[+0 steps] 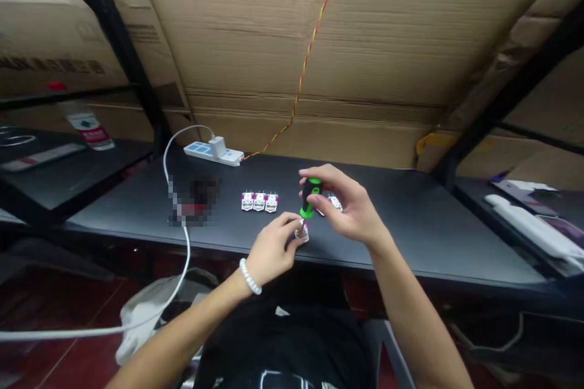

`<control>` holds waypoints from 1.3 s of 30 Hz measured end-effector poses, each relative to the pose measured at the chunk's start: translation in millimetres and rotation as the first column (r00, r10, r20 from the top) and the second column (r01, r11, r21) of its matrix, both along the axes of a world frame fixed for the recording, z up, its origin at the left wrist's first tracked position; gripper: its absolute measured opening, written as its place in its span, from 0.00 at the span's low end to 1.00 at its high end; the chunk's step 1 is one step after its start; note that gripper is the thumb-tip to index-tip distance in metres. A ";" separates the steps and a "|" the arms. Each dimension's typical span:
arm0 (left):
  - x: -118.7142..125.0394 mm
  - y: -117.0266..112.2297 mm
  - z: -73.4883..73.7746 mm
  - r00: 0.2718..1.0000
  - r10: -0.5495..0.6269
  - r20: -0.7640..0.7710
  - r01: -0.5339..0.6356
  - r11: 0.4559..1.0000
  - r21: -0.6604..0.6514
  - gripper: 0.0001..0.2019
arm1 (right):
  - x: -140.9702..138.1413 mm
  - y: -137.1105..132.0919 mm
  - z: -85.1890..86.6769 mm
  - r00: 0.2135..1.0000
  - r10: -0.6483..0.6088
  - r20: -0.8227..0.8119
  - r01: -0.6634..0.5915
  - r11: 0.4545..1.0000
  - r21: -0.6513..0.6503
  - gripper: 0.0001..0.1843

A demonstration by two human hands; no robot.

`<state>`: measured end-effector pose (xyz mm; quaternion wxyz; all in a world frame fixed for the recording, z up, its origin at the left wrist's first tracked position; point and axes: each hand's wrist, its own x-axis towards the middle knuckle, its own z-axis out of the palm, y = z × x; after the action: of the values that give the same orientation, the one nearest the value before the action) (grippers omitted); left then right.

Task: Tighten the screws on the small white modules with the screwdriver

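Observation:
My right hand [344, 203] is closed round the black and green handle of a short screwdriver [312, 194], which stands nearly upright with its shaft pointing down. Below it, my left hand [276, 246], with a white beaded bracelet at the wrist, pinches a small white and purple module [303, 233] near the table's front edge. The screwdriver's shaft reaches down to this module; its very tip is too small to make out. Left of the hands, three similar modules [259, 202] sit in a row with pins pointing away from me. More white parts [335, 202] are partly hidden behind my right hand.
At the back of the dark table [410, 237] lies a white power strip [201, 151] with a plugged-in charger [218, 146]. Its white cable [188, 249] drops over the front edge. A blurred-out object [196, 202] is at left. Black shelf posts [474, 127] flank both sides.

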<state>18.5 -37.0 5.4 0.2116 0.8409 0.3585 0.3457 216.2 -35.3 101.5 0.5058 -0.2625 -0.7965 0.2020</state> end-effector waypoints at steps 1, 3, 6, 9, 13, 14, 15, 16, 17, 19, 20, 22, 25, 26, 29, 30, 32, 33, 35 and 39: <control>-0.7 0.5 -0.3 1.000 -0.011 -0.010 0.011 1.000 0.010 0.08 | 0.3 0.4 -0.3 1.000 -0.004 0.000 0.004 1.000 -0.002 0.19; -1.9 1.6 -0.7 0.999 -0.037 -0.024 0.038 0.999 0.022 0.09 | 0.8 1.0 -0.9 1.000 -0.005 -0.004 0.005 1.000 -0.001 0.19; -3.4 3.4 -0.3 0.998 -0.061 -0.028 0.061 0.998 0.012 0.10 | 1.0 1.2 -1.2 1.000 0.013 -0.007 -0.013 1.000 0.005 0.20; -5.0 5.1 1.3 0.996 -0.085 -0.019 0.084 0.996 -0.008 0.09 | 1.3 1.2 -1.3 1.000 0.031 -0.003 -0.031 0.999 0.011 0.20; -6.4 6.4 2.9 0.995 -0.095 0.014 0.096 0.994 -0.055 0.07 | 2.1 1.4 -1.8 1.000 -0.001 0.006 0.001 1.000 0.029 0.21; -6.5 6.6 3.0 0.996 -0.086 0.026 0.088 0.994 -0.067 0.07 | 2.3 1.4 -2.0 1.000 -0.012 0.011 0.011 0.999 0.037 0.21; -6.5 6.7 3.0 0.996 -0.076 0.039 0.079 0.994 -0.077 0.07 | 2.6 1.4 -2.2 1.000 -0.021 0.014 0.020 0.999 0.041 0.21; -6.3 6.7 2.9 0.996 -0.069 0.050 0.073 0.994 -0.082 0.07 | 2.9 1.3 -2.3 1.000 -0.027 0.015 0.026 0.999 0.042 0.21; -6.2 6.7 2.8 0.996 -0.064 0.059 0.069 0.994 -0.085 0.07 | 3.2 1.1 -2.3 0.999 -0.029 0.018 0.028 0.999 0.039 0.21; -5.8 6.5 2.7 0.996 -0.059 0.064 0.064 0.994 -0.088 0.07 | 3.4 0.4 -2.2 0.999 -0.031 0.017 0.031 0.999 0.034 0.21; -5.6 6.4 2.7 0.996 -0.059 0.064 0.065 0.994 -0.089 0.07 | 3.5 0.0 -2.0 0.999 -0.029 0.016 0.028 0.999 0.034 0.21; -5.2 6.0 3.0 0.996 -0.057 0.062 0.062 0.994 -0.092 0.07 | 3.3 -0.9 -1.3 1.000 -0.016 0.017 0.016 0.999 0.036 0.21; -4.9 5.5 3.6 0.997 -0.050 0.052 0.054 0.995 -0.087 0.07 | 2.8 -1.9 0.0 1.000 -0.006 0.018 0.006 0.999 0.031 0.21; -5.0 5.5 3.7 0.997 -0.051 0.048 0.055 0.995 -0.081 0.07 | 2.5 -2.0 0.5 1.000 -0.007 0.022 0.006 0.999 0.031 0.21; -5.4 5.9 3.4 0.998 -0.056 0.043 0.058 0.996 -0.068 0.07 | 1.1 -0.8 1.6 1.000 -0.015 0.015 0.014 0.997 0.070 0.22; -5.5 6.2 3.2 0.998 -0.056 0.043 0.059 0.996 -0.067 0.07 | 0.4 0.1 1.8 1.000 -0.024 0.017 0.023 0.995 0.092 0.23; -5.9 6.9 2.7 0.998 -0.053 0.041 0.056 0.996 -0.072 0.07 | -1.2 2.7 1.6 0.998 -0.059 0.023 0.055 0.989 0.140 0.25; -6.0 7.3 2.5 0.998 -0.053 0.041 0.056 0.996 -0.076 0.07 | -2.2 4.1 1.3 0.996 -0.084 0.023 0.079 0.983 0.164 0.26; -6.1 7.9 2.3 0.997 -0.059 0.041 0.063 0.995 -0.080 0.07 | -4.2 6.7 0.2 0.990 -0.138 0.018 0.132 0.970 0.205 0.26; -5.8 7.9 3.1 0.997 -0.063 0.045 0.066 0.995 -0.074 0.07 | -6.6 6.1 -0.6 0.982 -0.191 0.003 0.184 0.954 0.238 0.25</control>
<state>12.7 -29.2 8.5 0.2618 0.8360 0.3392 0.3429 209.6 -29.2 100.9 0.5399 -0.2773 -0.7929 0.0534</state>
